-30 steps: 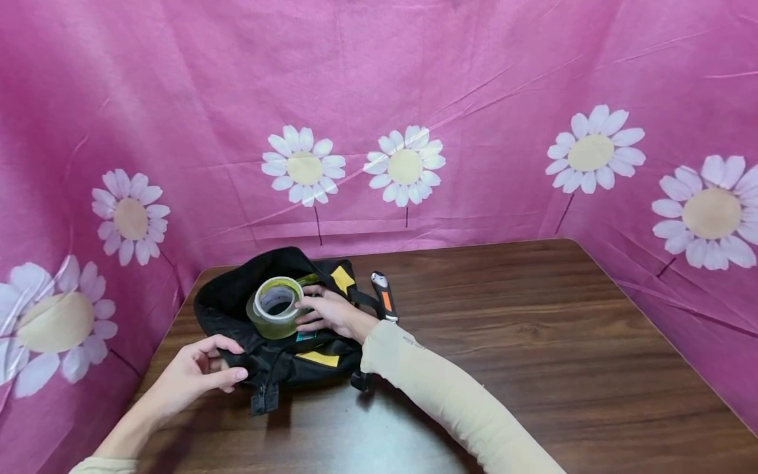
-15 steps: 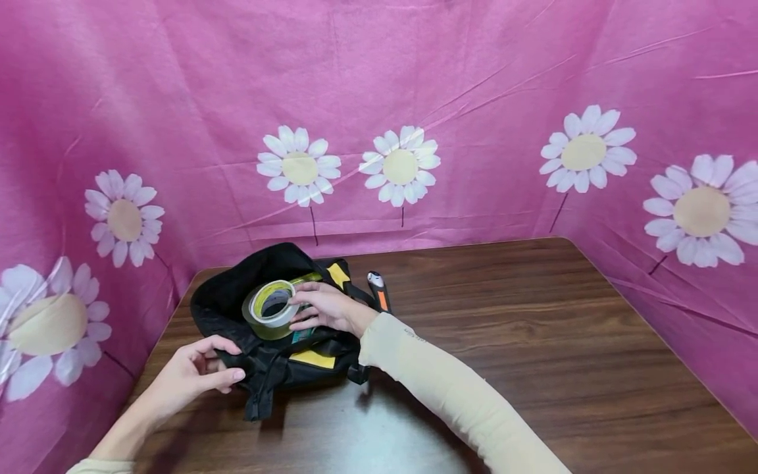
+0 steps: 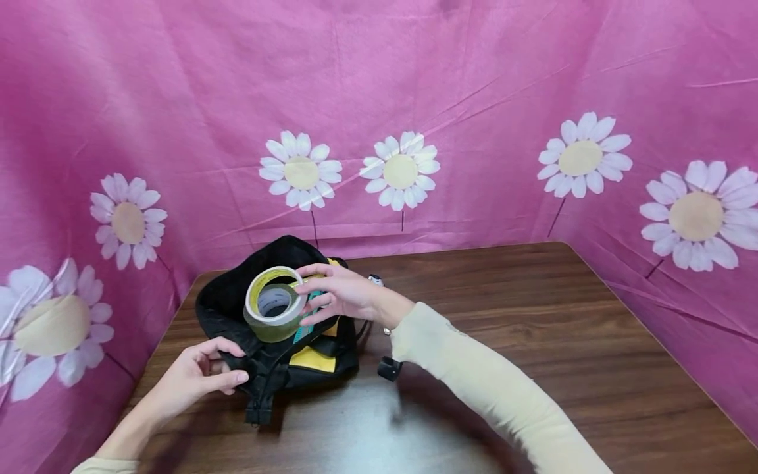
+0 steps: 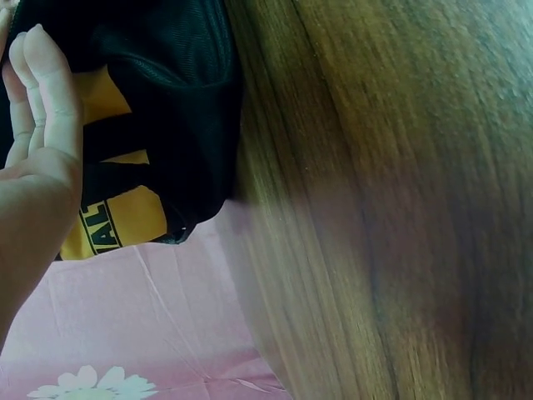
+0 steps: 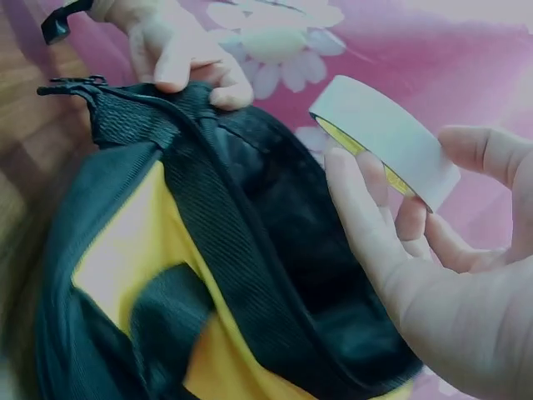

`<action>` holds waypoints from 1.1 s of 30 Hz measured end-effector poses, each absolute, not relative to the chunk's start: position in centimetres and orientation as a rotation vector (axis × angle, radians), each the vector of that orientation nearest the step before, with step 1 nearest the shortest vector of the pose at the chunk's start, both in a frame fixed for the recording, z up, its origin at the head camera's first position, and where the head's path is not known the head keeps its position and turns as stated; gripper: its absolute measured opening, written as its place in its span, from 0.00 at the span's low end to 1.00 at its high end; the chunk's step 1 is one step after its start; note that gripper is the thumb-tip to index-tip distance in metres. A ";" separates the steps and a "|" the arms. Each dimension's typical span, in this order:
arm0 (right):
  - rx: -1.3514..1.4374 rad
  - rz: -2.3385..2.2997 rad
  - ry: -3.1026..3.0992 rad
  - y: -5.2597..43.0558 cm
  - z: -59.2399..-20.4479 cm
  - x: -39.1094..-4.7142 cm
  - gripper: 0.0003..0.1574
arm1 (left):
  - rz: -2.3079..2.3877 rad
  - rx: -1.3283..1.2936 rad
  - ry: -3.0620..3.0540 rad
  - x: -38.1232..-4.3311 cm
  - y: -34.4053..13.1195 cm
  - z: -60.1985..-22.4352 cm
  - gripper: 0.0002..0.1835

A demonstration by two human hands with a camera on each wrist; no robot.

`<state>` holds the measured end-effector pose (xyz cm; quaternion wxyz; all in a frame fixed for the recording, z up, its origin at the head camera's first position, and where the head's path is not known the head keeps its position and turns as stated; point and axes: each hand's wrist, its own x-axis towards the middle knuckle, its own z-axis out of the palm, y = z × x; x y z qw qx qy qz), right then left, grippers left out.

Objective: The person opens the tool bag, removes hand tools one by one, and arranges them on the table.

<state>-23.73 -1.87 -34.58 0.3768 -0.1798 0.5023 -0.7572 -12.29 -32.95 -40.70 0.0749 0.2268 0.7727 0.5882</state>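
My right hand (image 3: 349, 293) holds a white tape roll (image 5: 383, 137) with a yellow inner face by its edge, fingertips on one side and thumb on the other. The roll is tilted over the mouth of a black-and-yellow tool bag (image 3: 314, 359). Under it, a larger yellowish clear tape roll (image 3: 271, 334) shows inside the bag, partly covered. A teal piece (image 3: 303, 332) shows beside it. At the bag's near left edge, my left hand (image 3: 201, 368) pinches the black rim between thumb and fingers; the right wrist view shows these fingers at the rim from across the bag.
A silver-ended tool (image 3: 376, 280) lies behind the right wrist, mostly hidden. Under that wrist hangs a small black device (image 3: 389, 368). The brown wooden table (image 3: 533, 316) extends right of the bag. A pink cloth (image 3: 485, 85) printed with daisies rises around the table's back and sides.
My right hand has moved up and right with the white tape roll, which now tilts more over the clear one. The wrist has come across the silver-ended tool. My left hand keeps its place.
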 end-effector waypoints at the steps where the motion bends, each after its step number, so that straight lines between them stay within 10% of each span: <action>1: -0.474 -1.934 1.289 -1.3 -34.3 -23.7 0.26 | 1.770 0.680 2.312 -12.3 -32.9 -40.7 0.17; 33: -0.271 -1.972 1.604 14.8 -37.9 -28.7 0.21 | 1.728 0.567 2.367 -11.9 -32.9 -40.7 0.16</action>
